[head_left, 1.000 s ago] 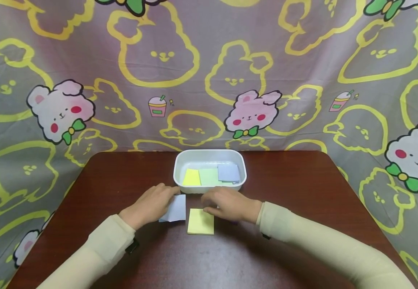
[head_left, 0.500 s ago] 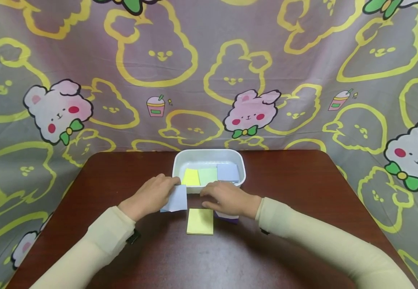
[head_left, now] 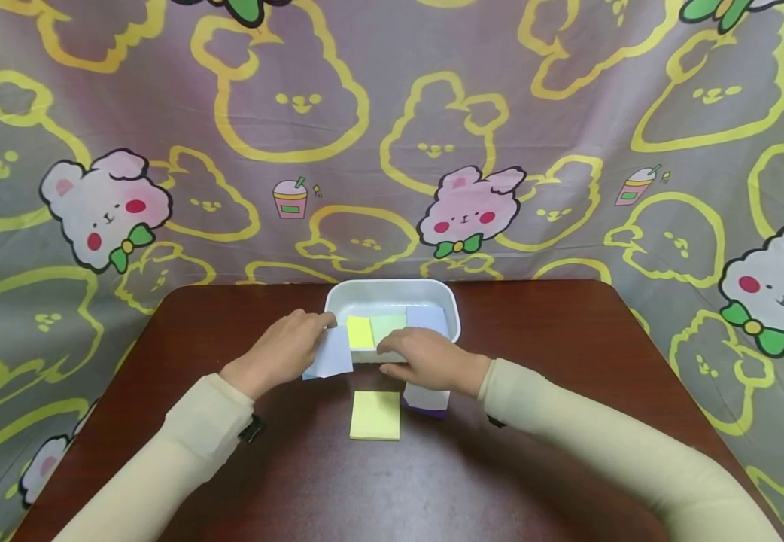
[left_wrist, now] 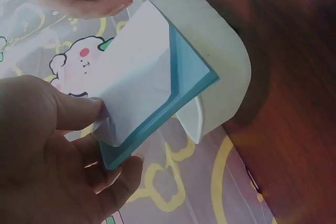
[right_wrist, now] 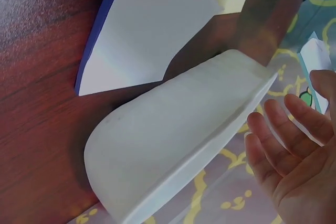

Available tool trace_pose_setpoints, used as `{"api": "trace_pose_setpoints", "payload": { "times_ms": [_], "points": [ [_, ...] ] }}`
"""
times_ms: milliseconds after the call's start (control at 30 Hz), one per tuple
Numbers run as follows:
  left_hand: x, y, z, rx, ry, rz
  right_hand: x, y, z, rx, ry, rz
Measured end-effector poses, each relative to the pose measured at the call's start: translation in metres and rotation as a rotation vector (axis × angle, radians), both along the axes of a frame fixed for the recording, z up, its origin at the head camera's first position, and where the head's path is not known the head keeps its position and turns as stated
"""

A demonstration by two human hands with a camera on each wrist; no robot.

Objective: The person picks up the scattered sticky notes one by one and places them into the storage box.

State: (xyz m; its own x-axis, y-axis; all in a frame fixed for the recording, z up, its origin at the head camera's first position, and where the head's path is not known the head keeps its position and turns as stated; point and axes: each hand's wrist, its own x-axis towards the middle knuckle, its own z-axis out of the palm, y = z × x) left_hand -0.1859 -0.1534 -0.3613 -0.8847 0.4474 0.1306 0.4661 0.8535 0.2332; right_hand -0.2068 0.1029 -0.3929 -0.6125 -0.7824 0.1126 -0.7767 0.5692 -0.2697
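My left hand (head_left: 277, 352) pinches a pad of blue sticky notes (left_wrist: 181, 85) by one edge, thumb on its pale, slightly lifted top sheet. In the head view the pad (head_left: 333, 352) overlaps the front left corner of a white tray (head_left: 365, 295). Inside the tray lie bright yellow notes (head_left: 360, 332), light green notes (head_left: 387, 325) and blue notes (head_left: 426, 318). My right hand (right_wrist: 299, 156) holds nothing, fingers relaxed and spread by the tray's front wall. In the head view the right hand (head_left: 433, 360) partly covers that wall.
A pale yellow sticky-note pad (head_left: 375, 415) lies on the brown table (head_left: 284, 482) in front of the tray. To its right, partly under my right hand, is a purple pad (head_left: 426, 399) with a whitish top sheet. A patterned curtain (head_left: 365, 135) hangs behind the table.
My left hand has risen forward with the blue pad, from the table up to the tray's front corner. My right hand has shifted slightly forward, uncovering more of the purple pad.
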Motion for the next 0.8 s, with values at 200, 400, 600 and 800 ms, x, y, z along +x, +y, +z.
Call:
{"api": "trace_pose_setpoints", "payload": {
  "times_ms": [200,400,600,800],
  "points": [
    [-0.006,0.000,0.004,-0.007,0.019,0.012,-0.006,0.002,-0.001,0.013,-0.003,-0.027],
    [-0.014,0.002,0.010,-0.003,0.046,0.005,-0.013,0.005,-0.002,0.016,-0.005,-0.051],
    [-0.023,0.006,0.014,0.000,0.062,-0.007,-0.020,0.010,-0.002,0.009,-0.006,-0.061],
    [-0.030,0.008,0.017,-0.010,0.059,-0.012,-0.026,0.014,-0.004,0.008,0.010,-0.074]
  ]
}}
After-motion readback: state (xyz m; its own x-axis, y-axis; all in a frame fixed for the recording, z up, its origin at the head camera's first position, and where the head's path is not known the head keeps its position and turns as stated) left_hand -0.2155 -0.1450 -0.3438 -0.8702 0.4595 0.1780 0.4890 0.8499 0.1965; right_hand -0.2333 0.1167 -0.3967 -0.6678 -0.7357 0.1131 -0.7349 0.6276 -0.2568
